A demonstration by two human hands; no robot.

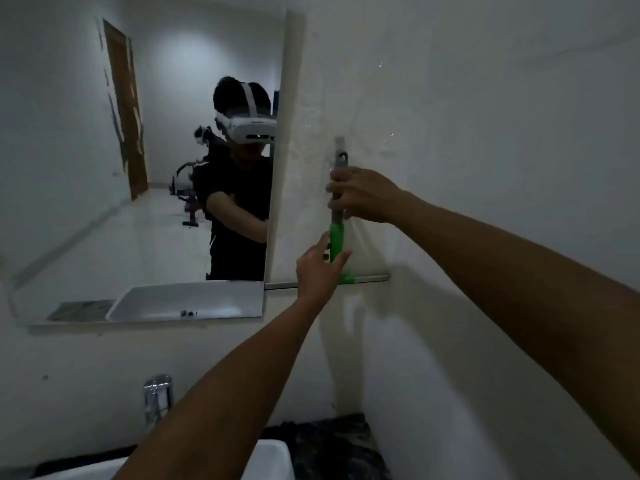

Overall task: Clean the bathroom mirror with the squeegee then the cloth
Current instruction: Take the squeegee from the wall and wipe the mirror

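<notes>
Squeegee (pixel 337 216) stands upright against the white wall (pixel 467 133), handle up and blade down, just beyond the mirror's right edge. Right hand (pixel 360 195) is closed around the grey upper part of its handle, fingers wrapped from the right side, with the handle's tip and hanging hole poking out above the fist. Below that grip, the green lower section of the handle shows bare. Left hand (pixel 317 268) sits just under the right one, fingers loosely spread and open, its fingertips touching or nearly touching the green section; I cannot tell whether it grips. Under the left hand, the squeegee's long blade runs level along the wall, reaching out to the right of both hands.

To the left of the hands hangs the mirror (pixel 104 202), showing a person in a dark shirt wearing a white headset. Lower down, near the left forearm, a chrome tap (pixel 157 396) rises over a white sink (pixel 266 459). A dark mottled table (pixel 332 441) lies beneath the right forearm.
</notes>
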